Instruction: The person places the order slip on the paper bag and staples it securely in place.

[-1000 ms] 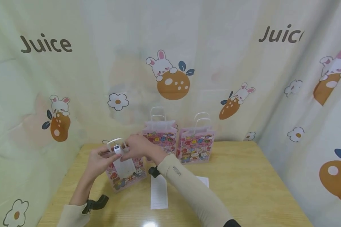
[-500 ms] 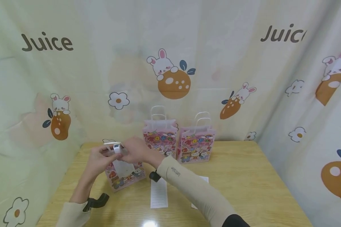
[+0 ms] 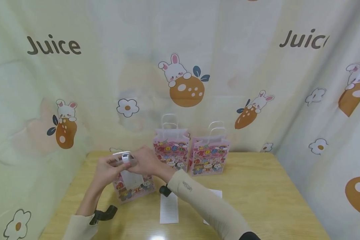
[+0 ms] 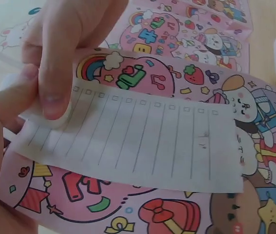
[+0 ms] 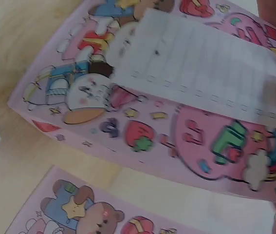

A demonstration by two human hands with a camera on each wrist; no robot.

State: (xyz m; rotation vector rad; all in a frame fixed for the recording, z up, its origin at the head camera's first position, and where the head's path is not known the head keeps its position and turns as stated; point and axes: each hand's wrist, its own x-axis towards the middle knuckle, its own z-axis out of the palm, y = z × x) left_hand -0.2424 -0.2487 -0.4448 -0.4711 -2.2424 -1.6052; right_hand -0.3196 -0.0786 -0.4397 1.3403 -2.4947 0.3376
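A pink cartoon-print paper gift bag [image 3: 148, 186] stands tilted at the left of the table, its twisted handle [image 3: 120, 153] folded low at the top. Over its front hangs a lined white checklist slip [image 4: 152, 141]. A small white rounded device [image 3: 126, 158], resembling a mini stapler, sits across the slip's upper end at the bag's mouth. My left hand [image 3: 106, 171] pinches the device and bag edge, thumb in front and fingers behind. From the right, my right hand [image 3: 145, 161] grips the same spot, its thumb [image 4: 55, 100] pressing on the device.
Two matching gift bags, one in the middle [image 3: 171, 146] and one to its right [image 3: 210, 156], stand upright at the back. A white slip [image 3: 169, 210] lies mid-table; another slip [image 3: 216, 193] is partly under my right sleeve. A patterned curtain [image 3: 243, 66] hangs behind.
The bag's handle, raised a second ago, is now down near the bag's mouth. My right hand has lowered slightly around the device; my left hand keeps its grip. The head view shifts a little.
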